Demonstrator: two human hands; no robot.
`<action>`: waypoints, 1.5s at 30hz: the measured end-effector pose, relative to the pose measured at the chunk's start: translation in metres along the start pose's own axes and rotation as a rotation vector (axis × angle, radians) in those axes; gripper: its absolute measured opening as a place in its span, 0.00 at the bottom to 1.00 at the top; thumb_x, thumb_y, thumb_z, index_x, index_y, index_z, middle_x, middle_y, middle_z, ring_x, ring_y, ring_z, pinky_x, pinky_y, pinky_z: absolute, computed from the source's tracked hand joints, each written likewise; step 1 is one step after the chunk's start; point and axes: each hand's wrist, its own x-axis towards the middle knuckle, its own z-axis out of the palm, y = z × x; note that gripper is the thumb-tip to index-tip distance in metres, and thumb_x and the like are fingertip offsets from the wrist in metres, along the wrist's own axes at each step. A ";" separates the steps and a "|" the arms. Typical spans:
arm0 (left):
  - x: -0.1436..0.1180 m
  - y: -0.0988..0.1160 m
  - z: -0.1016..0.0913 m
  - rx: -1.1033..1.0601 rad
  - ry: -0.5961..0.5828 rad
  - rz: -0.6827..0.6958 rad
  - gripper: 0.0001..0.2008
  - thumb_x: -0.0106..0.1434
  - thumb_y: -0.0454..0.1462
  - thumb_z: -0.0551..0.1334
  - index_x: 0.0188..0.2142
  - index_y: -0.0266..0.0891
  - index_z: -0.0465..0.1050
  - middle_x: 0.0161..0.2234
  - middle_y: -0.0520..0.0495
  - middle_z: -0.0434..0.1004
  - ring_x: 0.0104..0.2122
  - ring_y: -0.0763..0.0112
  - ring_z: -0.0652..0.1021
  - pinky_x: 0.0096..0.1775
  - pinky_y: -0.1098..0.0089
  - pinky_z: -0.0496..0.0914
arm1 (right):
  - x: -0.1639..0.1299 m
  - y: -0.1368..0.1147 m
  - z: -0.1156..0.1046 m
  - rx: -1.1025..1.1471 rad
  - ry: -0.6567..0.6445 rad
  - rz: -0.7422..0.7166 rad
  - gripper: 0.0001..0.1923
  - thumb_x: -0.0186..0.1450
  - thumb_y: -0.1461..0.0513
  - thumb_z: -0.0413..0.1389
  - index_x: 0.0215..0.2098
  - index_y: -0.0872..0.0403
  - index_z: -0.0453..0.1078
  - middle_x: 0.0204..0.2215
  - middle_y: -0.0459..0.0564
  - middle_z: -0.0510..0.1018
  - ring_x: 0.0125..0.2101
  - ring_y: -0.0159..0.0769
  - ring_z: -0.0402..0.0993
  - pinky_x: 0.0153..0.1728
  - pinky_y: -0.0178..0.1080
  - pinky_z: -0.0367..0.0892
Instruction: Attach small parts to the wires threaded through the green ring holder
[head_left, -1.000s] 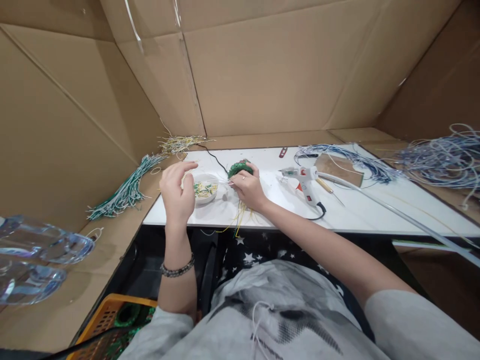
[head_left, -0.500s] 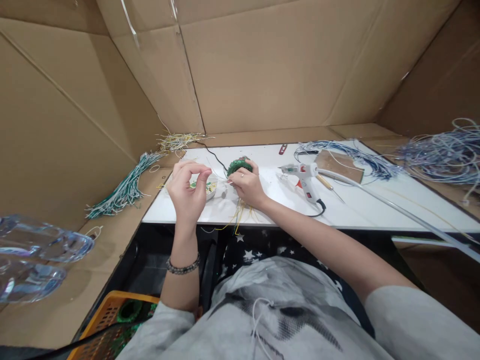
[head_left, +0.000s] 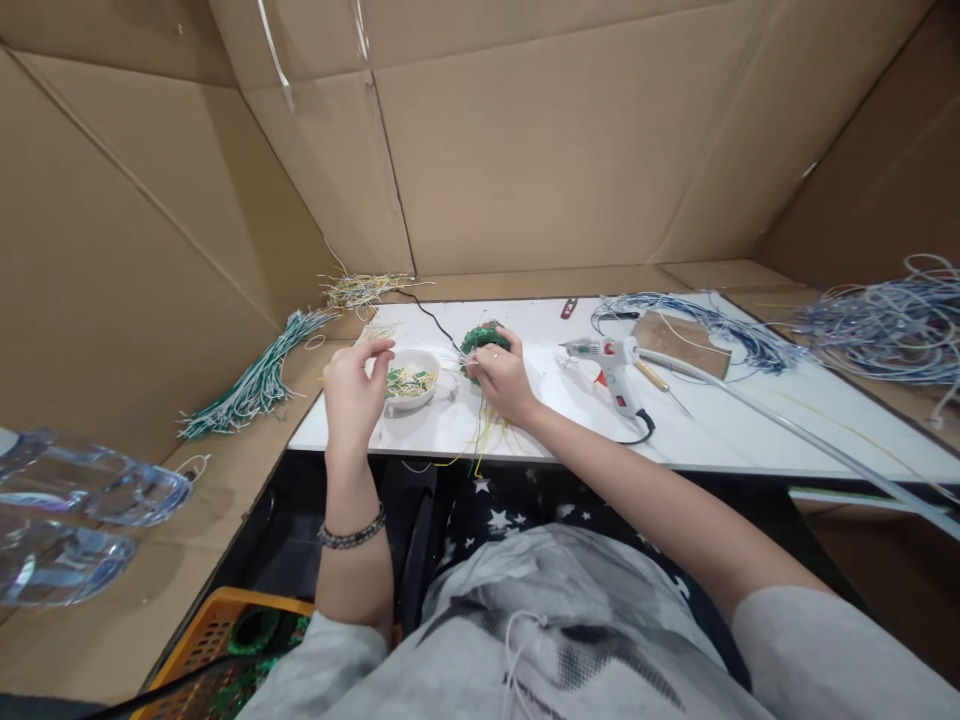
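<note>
My right hand (head_left: 502, 382) grips a round green beaded piece (head_left: 480, 342) on the white tabletop (head_left: 705, 420), with thin yellow and white wires trailing from under it toward the table's front edge. My left hand (head_left: 354, 392) hovers just left of a small white bowl (head_left: 411, 378) filled with yellow and green bits. Its thumb and fingers are pinched together near the bowl's rim; whether they hold something is too small to tell.
A white hot glue gun (head_left: 613, 368) lies right of my hands, beside a brown board (head_left: 679, 342) and blue wire bundles (head_left: 877, 325). Green-white wires (head_left: 251, 380) and yellow wires (head_left: 360, 290) lie left. Cardboard walls surround the table. An orange crate (head_left: 225, 640) sits below.
My left hand rose with pinched fingers in front of the bowl, then dropped back left of it. The right hand stayed on the green piece.
</note>
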 end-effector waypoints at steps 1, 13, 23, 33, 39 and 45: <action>0.000 -0.003 0.004 -0.021 -0.022 0.017 0.08 0.62 0.35 0.63 0.37 0.43 0.82 0.38 0.45 0.86 0.43 0.53 0.81 0.51 0.54 0.73 | 0.000 0.000 -0.001 0.008 -0.001 0.004 0.15 0.72 0.67 0.48 0.29 0.48 0.68 0.27 0.43 0.82 0.33 0.38 0.79 0.64 0.56 0.61; -0.011 0.035 0.045 -0.599 0.161 0.092 0.24 0.67 0.43 0.59 0.62 0.48 0.65 0.62 0.39 0.74 0.57 0.55 0.78 0.55 0.55 0.73 | 0.000 -0.001 -0.003 0.097 -0.029 0.066 0.19 0.74 0.66 0.45 0.28 0.47 0.70 0.27 0.45 0.81 0.33 0.40 0.80 0.65 0.57 0.61; -0.010 0.024 0.065 -0.985 -0.480 -0.071 0.26 0.51 0.35 0.70 0.51 0.45 0.75 0.46 0.41 0.84 0.49 0.56 0.82 0.53 0.57 0.75 | -0.003 0.004 0.000 0.088 -0.011 0.036 0.20 0.76 0.64 0.43 0.29 0.48 0.68 0.25 0.45 0.78 0.32 0.38 0.78 0.67 0.56 0.59; -0.017 0.047 0.075 -0.878 -0.216 -0.068 0.03 0.56 0.34 0.70 0.32 0.40 0.79 0.35 0.46 0.81 0.36 0.66 0.81 0.44 0.63 0.77 | -0.005 0.007 0.004 0.032 -0.007 0.013 0.20 0.76 0.60 0.43 0.29 0.48 0.70 0.22 0.46 0.73 0.32 0.42 0.75 0.64 0.58 0.59; -0.018 0.049 0.077 -0.921 -0.209 -0.145 0.02 0.55 0.34 0.70 0.29 0.39 0.79 0.31 0.48 0.80 0.33 0.69 0.80 0.41 0.66 0.77 | -0.005 0.006 0.003 0.030 0.001 0.026 0.19 0.75 0.61 0.44 0.28 0.48 0.69 0.23 0.46 0.75 0.30 0.41 0.74 0.64 0.58 0.59; -0.020 0.049 0.082 -0.934 -0.161 -0.182 0.05 0.54 0.36 0.72 0.27 0.40 0.78 0.29 0.50 0.78 0.29 0.71 0.78 0.34 0.69 0.75 | -0.005 0.007 0.003 0.008 -0.025 0.009 0.17 0.74 0.63 0.46 0.29 0.48 0.70 0.22 0.45 0.74 0.31 0.42 0.75 0.64 0.57 0.59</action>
